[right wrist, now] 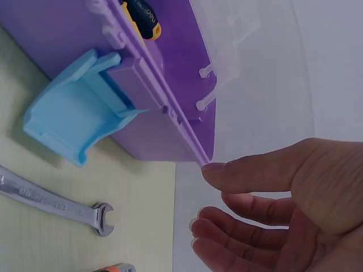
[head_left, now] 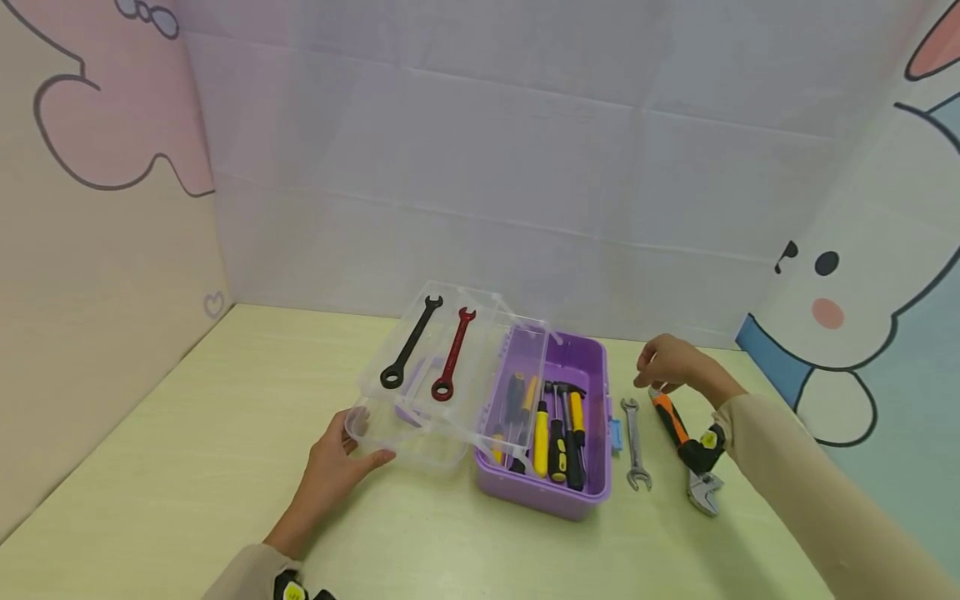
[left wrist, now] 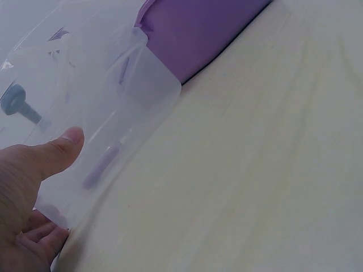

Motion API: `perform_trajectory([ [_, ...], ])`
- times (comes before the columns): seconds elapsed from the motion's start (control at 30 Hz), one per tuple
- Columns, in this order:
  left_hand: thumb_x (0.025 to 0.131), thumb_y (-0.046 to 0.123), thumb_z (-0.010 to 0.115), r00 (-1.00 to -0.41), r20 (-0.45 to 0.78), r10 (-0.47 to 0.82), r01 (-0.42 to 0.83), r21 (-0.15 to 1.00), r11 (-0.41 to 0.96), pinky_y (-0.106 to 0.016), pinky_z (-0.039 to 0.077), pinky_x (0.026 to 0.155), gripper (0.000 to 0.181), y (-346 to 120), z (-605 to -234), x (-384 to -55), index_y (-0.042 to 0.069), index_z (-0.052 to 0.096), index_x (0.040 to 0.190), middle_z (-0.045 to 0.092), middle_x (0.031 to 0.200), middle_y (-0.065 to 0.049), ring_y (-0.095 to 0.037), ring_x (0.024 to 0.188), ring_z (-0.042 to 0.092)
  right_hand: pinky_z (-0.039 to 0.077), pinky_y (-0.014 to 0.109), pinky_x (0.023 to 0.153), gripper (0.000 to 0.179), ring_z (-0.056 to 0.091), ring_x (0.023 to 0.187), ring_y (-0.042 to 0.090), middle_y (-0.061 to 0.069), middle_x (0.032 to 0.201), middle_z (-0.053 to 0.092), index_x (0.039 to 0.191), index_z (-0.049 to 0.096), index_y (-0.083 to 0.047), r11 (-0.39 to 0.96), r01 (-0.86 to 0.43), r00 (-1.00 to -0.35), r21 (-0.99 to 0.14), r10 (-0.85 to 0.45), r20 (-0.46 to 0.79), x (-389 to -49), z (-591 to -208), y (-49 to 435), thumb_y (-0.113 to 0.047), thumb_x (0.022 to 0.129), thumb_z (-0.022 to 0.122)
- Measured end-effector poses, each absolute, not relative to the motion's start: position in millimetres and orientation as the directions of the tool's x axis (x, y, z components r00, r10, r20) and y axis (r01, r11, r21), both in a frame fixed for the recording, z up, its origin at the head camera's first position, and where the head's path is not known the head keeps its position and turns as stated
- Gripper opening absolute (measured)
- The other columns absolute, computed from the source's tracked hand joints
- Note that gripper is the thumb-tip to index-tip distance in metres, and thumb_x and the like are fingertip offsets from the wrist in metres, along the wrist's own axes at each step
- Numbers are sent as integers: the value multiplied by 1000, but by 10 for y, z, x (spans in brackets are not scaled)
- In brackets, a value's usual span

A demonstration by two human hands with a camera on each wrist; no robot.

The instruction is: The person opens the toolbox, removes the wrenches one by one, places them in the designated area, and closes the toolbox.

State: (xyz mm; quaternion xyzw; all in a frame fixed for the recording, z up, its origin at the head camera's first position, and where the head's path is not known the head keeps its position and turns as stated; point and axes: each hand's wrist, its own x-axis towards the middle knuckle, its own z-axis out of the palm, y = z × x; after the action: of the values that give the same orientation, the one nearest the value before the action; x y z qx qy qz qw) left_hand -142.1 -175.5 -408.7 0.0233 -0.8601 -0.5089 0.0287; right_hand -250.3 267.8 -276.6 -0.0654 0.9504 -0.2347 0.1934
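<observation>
Toolbox (head_left: 540, 497), purple, standing open on the table (head_left: 390, 542): the left hand (head_left: 333, 467) grips the near corner of its clear plastic top (head_left: 483, 367), thumb above and fingers beneath, presumably to steady it, though lid and tray are hard to tell apart. On that top lie a black wrench (head_left: 411, 343) and a red wrench (head_left: 454, 354); the box holds screwdrivers (head_left: 541, 442) and a hammer (head_left: 572, 389). To its right lie a silver wrench (head_left: 634, 442) and an adjustable wrench (head_left: 671, 421), over whose far end the right hand (head_left: 678, 367) hangs, fingers loosely bent, holding nothing.
</observation>
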Motion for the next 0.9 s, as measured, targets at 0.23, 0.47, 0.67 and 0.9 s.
perform_trajectory([
  [0.23, 76, 24, 81, -997, 24, -70, -12, 877, 480, -44, 42, 107, 81, -1755, -4083, -1425, -5, 35, 136, 45, 138, -27, -41, 128, 47, 61, 36, 68, 16, 62, 72, 19, 10, 79, 66, 87, 66, 4, 878, -110, -912, -465, -275, -303, -2562, -2662, 2480, -11, 84, 67],
  [0.47, 76, 24, 81, -997, 24, -73, -14, 874, 485, -45, 42, 107, 81, -1759, -4092, -1417, -5, 35, 136, 45, 139, -28, -41, 128, 47, 61, 35, 67, 12, 62, 72, 21, 7, 74, 63, 83, 65, 3, 872, -140, -915, -469, -295, -276, -2589, -2599, 2296, -9, 82, 67],
  [0.67, 76, 25, 81, -997, 22, -74, -17, 875, 484, -45, 43, 106, 80, -1758, -4093, -1421, -4, 36, 136, 46, 138, -27, -42, 127, 48, 61, 37, 69, 11, 60, 69, 17, 9, 75, 64, 82, 64, 2, 855, -177, -914, -487, -327, -242, -2623, -2621, 2152, -8, 82, 68],
  [0.9, 76, 26, 81, -997, 18, -73, -19, 875, 484, -45, 42, 106, 81, -1757, -4100, -1426, -4, 35, 136, 44, 139, -27, -42, 128, 47, 57, 35, 68, 13, 59, 73, 22, 7, 79, 61, 87, 62, 1, 857, -197, -921, -477, -329, -211, -2698, -2570, 1985, -7, 80, 69],
])
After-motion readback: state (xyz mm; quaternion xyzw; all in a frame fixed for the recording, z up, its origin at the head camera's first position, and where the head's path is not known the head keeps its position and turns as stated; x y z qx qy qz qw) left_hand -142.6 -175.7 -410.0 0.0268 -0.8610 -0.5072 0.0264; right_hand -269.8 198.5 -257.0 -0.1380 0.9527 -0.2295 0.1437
